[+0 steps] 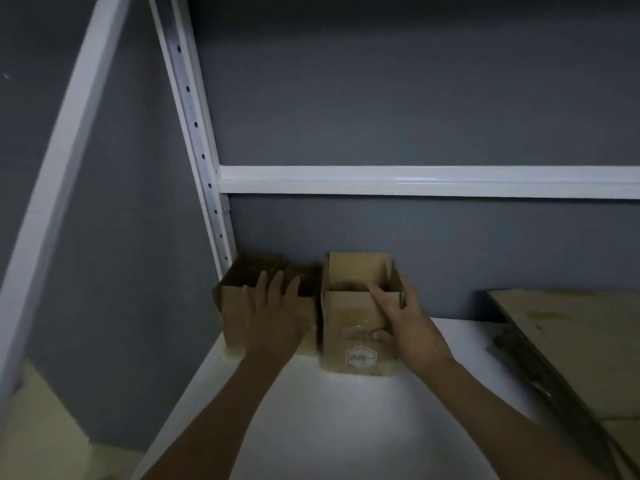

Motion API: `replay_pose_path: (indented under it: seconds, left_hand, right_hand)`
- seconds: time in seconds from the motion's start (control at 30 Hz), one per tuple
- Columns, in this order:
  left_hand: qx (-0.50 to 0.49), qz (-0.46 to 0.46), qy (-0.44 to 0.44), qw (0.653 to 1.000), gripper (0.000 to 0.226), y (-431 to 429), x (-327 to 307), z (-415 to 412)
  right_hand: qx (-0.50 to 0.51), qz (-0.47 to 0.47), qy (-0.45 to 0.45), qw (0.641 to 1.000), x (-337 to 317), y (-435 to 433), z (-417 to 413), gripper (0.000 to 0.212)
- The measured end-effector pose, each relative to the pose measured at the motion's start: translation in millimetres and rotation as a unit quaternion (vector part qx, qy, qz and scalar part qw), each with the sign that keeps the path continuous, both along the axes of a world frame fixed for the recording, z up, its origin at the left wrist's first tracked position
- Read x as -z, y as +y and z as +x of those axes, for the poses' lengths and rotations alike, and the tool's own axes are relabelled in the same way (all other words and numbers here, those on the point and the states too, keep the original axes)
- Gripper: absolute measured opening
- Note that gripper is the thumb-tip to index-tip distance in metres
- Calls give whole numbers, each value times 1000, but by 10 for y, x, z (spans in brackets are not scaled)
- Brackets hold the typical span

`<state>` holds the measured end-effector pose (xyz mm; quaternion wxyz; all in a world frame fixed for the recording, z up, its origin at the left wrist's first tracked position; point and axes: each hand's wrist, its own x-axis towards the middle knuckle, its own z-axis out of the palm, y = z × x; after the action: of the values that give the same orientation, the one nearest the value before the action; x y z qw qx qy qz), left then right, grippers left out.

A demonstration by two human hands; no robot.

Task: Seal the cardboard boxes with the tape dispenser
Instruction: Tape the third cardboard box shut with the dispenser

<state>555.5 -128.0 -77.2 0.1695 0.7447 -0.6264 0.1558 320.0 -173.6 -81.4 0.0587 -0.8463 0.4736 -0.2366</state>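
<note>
Two small open cardboard boxes stand side by side at the back of a white shelf [346, 427], against the grey wall. My left hand [277, 313] lies flat with straight fingers on the front of the left box [235, 306]. My right hand [405, 317] grips the right front corner of the right box [349, 327], fingers over its top flap and thumb on its front face, near a printed logo. The flaps of both boxes stand up. No tape dispenser is in view.
A stack of flattened cardboard sheets [571, 348] lies on the shelf at the right. White metal rack posts [197, 140] and a crossbar [415, 180] frame the shelf. More cardboard [45, 427] sits lower left, outside the rack.
</note>
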Motion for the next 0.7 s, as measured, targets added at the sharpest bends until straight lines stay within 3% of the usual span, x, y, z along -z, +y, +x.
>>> replay_pose_path:
  seconds: [0.17, 0.27, 0.37, 0.43, 0.57, 0.7]
  left_hand:
    - [-53, 109, -16, 993, 86, -78, -23, 343]
    - [-34, 112, -3, 993, 81, -142, -5, 409]
    - [-29, 112, 2, 993, 80, -175, -8, 417]
    - [-23, 101, 4, 995, 81, -189, 9, 414]
    - [-23, 84, -11, 996, 81, -106, -28, 346]
    - [-14, 42, -23, 999, 76, 26, -243, 132]
  right_hand:
    - [27, 6, 4, 1000, -30, -196, 272, 91]
    - [33, 39, -18, 999, -41, -315, 392, 85]
    - [49, 4, 7, 999, -55, -373, 426, 72]
    - [60, 41, -14, 997, -39, -374, 399, 85]
    - [90, 64, 93, 990, -76, -302, 293, 105]
    - [112, 32, 153, 981, -210, -94, 116, 87]
